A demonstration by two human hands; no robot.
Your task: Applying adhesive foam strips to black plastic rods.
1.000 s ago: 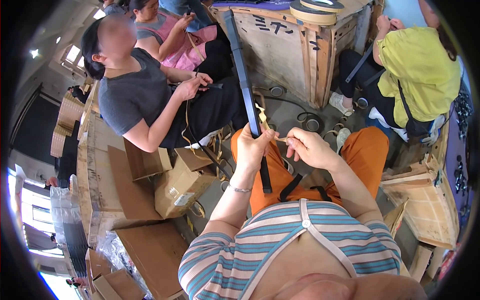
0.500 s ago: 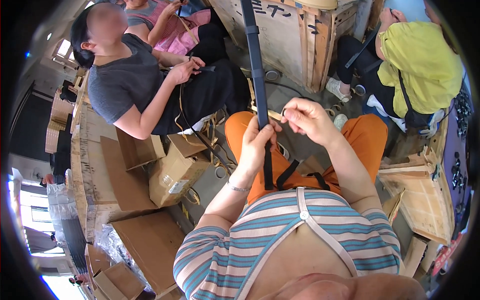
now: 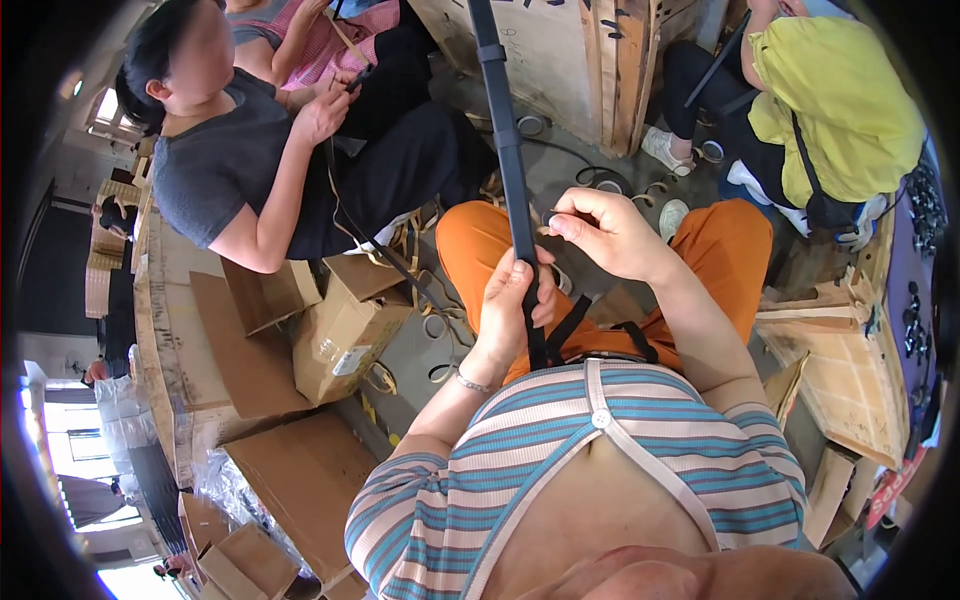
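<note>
A long dark strap [image 3: 508,135] with raised bands across it runs from the top of the view down towards my lap. My left hand [image 3: 516,292] is closed around the strap near its lower part, thumb on top. Below that hand, the strap's dark lower end [image 3: 537,350] hangs against my clothes. To the right of the strap, my right hand [image 3: 605,235] is raised with thumb and forefinger pinched together. Something small and dark shows at those fingertips, too small to name, a little apart from the strap.
One person in a grey top [image 3: 220,160] sits at the left, another in yellow [image 3: 840,110] at the right. Cardboard boxes [image 3: 345,335] stand at the left, wooden crates [image 3: 540,75] ahead and at the right. Tape rolls [image 3: 435,327] lie on the floor.
My right hand's fingertips have moved left, nearer the strap, and the pinch looks tighter. My left hand keeps its hold. The person in grey has raised their hands.
</note>
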